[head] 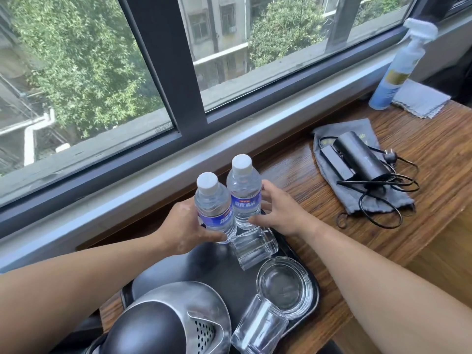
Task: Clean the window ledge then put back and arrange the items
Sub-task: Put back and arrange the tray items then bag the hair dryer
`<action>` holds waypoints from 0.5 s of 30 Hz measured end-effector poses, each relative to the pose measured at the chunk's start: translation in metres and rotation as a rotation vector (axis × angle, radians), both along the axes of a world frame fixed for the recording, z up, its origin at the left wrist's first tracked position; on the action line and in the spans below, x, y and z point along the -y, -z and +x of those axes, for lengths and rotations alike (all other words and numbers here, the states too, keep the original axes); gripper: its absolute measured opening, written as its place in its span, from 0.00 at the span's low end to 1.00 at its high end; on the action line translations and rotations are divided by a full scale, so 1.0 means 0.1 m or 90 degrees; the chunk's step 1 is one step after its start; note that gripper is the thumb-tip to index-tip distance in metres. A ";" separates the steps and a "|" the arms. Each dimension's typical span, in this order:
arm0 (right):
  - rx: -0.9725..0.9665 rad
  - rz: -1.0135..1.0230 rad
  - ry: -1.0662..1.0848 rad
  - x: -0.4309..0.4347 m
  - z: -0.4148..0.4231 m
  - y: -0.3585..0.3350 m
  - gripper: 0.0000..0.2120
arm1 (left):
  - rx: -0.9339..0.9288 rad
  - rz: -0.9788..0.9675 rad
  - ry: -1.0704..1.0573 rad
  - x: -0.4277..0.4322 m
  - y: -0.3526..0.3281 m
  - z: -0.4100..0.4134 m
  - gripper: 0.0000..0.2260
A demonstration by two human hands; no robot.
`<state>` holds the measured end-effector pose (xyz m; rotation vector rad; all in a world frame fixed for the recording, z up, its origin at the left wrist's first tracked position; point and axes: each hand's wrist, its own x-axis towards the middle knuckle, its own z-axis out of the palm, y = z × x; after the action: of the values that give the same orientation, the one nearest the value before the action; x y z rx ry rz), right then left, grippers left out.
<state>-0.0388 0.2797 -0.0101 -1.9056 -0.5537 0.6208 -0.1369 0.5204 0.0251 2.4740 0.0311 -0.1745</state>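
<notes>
Two clear water bottles with white caps and blue labels stand upright side by side at the far end of a black tray on the wooden window ledge. My left hand grips the nearer left bottle low on its body. My right hand curls around the right bottle, fingers behind it and thumb in front. On the tray, closer to me, sit a glass tumbler, a round glass ashtray, a second tumbler and a steel kettle.
A black hair dryer with its coiled cord lies on a grey pouch to the right. A blue spray bottle stands at the far right by a folded grey cloth. The window frame runs along the ledge's back.
</notes>
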 end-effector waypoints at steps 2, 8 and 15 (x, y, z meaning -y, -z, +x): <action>0.005 -0.007 -0.016 0.01 0.01 -0.01 0.32 | -0.011 -0.010 0.015 -0.01 0.01 -0.01 0.29; 0.064 -0.009 0.000 -0.03 -0.01 -0.02 0.37 | -0.046 -0.052 0.019 -0.01 -0.01 -0.03 0.21; 0.026 0.002 -0.025 0.02 0.05 0.01 0.31 | -0.019 -0.008 0.003 -0.02 0.08 -0.01 0.27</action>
<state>-0.0334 0.2780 -0.0114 -1.9116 -0.6200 0.6069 -0.1379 0.5226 0.0168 2.4593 0.0377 -0.2132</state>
